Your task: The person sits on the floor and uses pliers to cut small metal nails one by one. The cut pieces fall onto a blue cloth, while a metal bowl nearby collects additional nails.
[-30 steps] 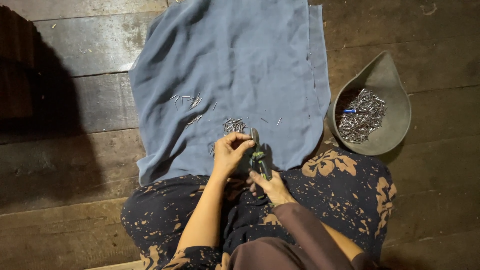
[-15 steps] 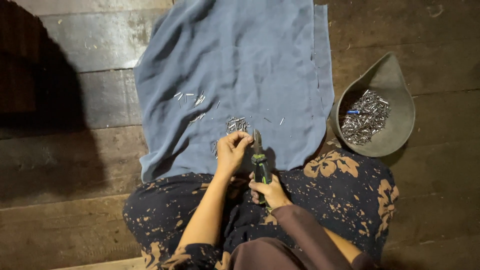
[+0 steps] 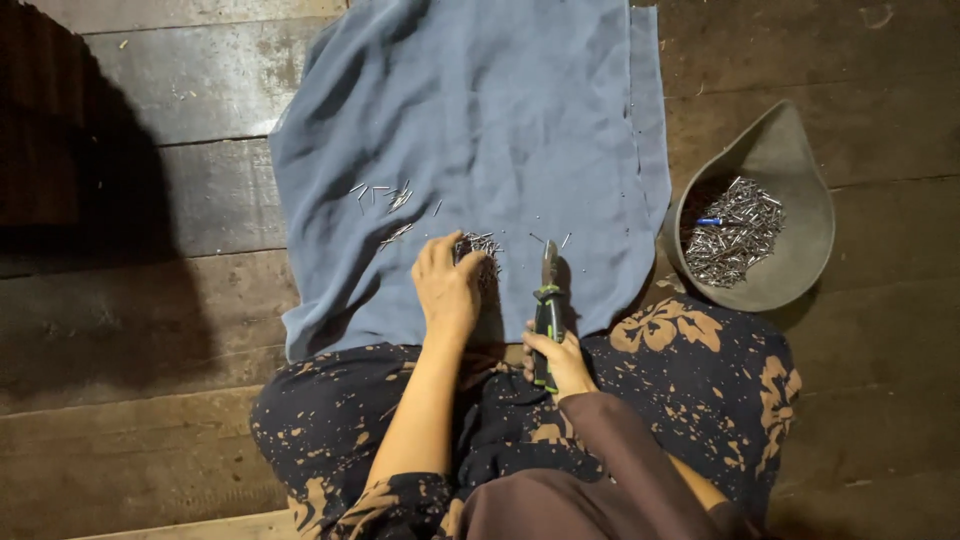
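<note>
My left hand [image 3: 448,287] rests palm down on a blue cloth [image 3: 480,130], fingers over a small heap of thin metal pins [image 3: 482,246]. My right hand [image 3: 562,362] grips the black and green handles of a pair of pliers [image 3: 548,305], which point away from me, jaws above the cloth. A few loose pins [image 3: 385,195] lie scattered further out on the cloth. I sit on a wooden plank floor [image 3: 150,330] with my legs in dark patterned trousers [image 3: 700,370].
A grey scoop-shaped bowl [image 3: 790,160] at the right holds many metal pins and one small blue piece [image 3: 708,221]. Deep shadow covers the floor at the left. The cloth spreads away from my knees toward the far side.
My hands have parted: the left hand moved forward onto the heap of pins, and the right hand holds the pliers alone, now pointing away from me.
</note>
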